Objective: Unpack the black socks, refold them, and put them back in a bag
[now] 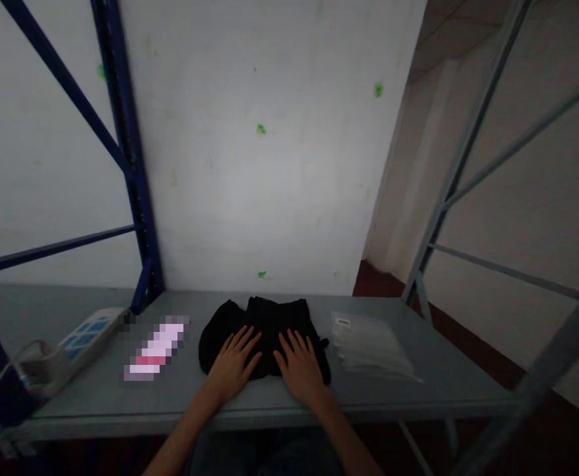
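A black cloth garment (pixel 277 317), its exact kind unclear, lies partly folded near the middle of the grey shelf. On its left half rests my left hand (pixel 234 363), palm down with the fingers spread. My right hand (pixel 300 365) lies flat on the right half, its fingers also apart. Neither hand grips the cloth. To the right of the garment is a stack of clear plastic bags (pixel 371 347), the top one bearing a small white label.
A white power strip (pixel 88 334) with blue sockets and a cable sits at the left. Between it and the garment lies a pixelated pink-and-white item (pixel 158 350). Blue rack posts (pixel 128 152) rise at the left, grey ones (pixel 448 192) at the right. A white wall (pixel 270 185) stands behind.
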Demonstrator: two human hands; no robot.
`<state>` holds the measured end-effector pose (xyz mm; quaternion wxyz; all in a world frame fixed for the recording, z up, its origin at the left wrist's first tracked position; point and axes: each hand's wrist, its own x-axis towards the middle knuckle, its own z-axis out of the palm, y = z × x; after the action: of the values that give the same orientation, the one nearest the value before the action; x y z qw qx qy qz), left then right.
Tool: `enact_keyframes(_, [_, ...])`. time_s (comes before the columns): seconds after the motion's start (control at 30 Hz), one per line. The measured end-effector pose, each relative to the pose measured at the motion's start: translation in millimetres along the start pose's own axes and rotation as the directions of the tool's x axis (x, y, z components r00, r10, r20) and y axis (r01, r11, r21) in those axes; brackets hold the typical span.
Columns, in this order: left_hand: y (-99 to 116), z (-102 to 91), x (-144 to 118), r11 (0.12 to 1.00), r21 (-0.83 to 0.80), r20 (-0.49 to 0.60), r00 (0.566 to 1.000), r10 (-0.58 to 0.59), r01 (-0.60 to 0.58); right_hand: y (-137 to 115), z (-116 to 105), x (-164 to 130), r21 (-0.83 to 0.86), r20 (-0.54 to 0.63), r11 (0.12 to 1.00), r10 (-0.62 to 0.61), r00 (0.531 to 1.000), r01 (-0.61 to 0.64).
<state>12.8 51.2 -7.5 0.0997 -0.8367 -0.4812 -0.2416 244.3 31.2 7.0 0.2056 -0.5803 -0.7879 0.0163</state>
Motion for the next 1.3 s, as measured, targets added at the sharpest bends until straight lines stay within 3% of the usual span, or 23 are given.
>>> enact_keyframes(1.3, [6.1, -6.6, 2.7, 0.998, -0.032, 0.018, 0.999, -0.049, 0.049, -0.6, 0.2, 0.4, -0.021, -0.010, 1.000, -0.010, 1.000, 0.010])
